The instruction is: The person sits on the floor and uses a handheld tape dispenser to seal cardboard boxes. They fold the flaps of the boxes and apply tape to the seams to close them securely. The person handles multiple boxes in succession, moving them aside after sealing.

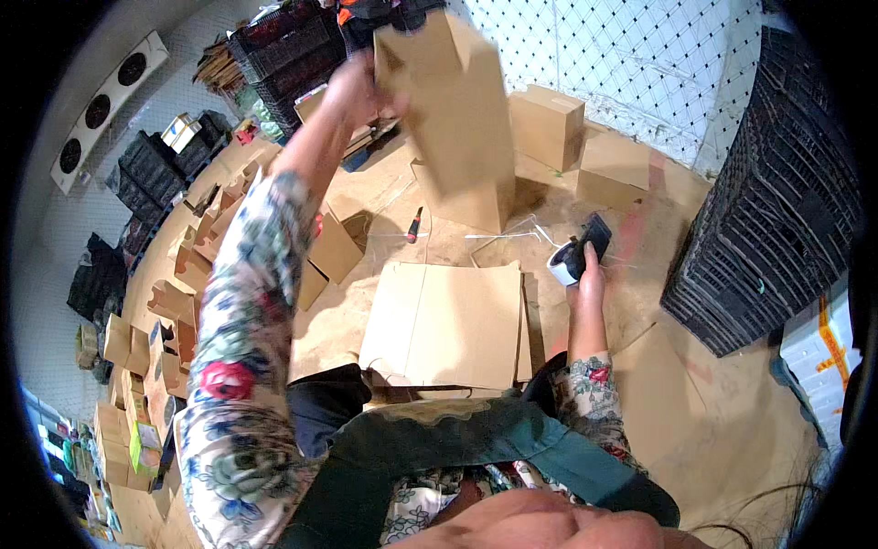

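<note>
My left hand (364, 93) reaches far forward, closed at the left side of a tall brown cardboard box (462, 110). This box is slightly blurred and stands above another cardboard box (485, 206); whether the two touch I cannot tell. My right hand (590, 274) grips a black tape dispenser (594, 236) with a white roll on it, held off to the right. Flattened cardboard sheets (446, 320) lie stacked right before my lap. A small red and black hand tool (414, 225) rests on the floor beyond them, its tip too small to make out.
Closed cardboard boxes (547, 125) stand at the back right. Tall stacked black crates (759, 192) rise on the right, beside a white box with orange tape (819, 357). Several open cartons (187, 261) line the left. More black crates (279, 55) are at the back left.
</note>
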The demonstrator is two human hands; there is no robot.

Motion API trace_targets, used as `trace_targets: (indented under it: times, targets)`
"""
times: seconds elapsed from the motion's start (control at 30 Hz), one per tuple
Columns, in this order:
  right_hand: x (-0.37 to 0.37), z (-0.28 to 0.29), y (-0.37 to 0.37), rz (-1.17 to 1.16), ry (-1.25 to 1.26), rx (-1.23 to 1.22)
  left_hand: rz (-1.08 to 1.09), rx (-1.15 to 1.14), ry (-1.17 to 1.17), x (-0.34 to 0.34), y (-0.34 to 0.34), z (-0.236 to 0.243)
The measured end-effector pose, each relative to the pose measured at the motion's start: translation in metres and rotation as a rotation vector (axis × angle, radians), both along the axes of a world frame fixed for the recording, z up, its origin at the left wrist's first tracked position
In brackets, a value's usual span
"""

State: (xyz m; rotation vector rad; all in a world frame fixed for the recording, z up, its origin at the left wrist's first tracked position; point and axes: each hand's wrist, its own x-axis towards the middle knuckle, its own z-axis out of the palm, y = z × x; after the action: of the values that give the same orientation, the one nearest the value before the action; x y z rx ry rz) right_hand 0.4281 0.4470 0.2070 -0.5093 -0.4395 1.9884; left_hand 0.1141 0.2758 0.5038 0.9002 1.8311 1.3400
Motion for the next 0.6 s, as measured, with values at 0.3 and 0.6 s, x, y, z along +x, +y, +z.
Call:
trace_targets:
  times: [0.3,0.6]
  targets:
    - [-0.01,-0.018,0.0,0.18,-0.048,0.054,-0.065,0.623,0.129,0.135,0.053,-0.009]
    - [-0.03,-0.052,-0.035,0.435,-0.73,0.368,0.381,-0.101,-0.303,0.048,-0.15,-0.283]
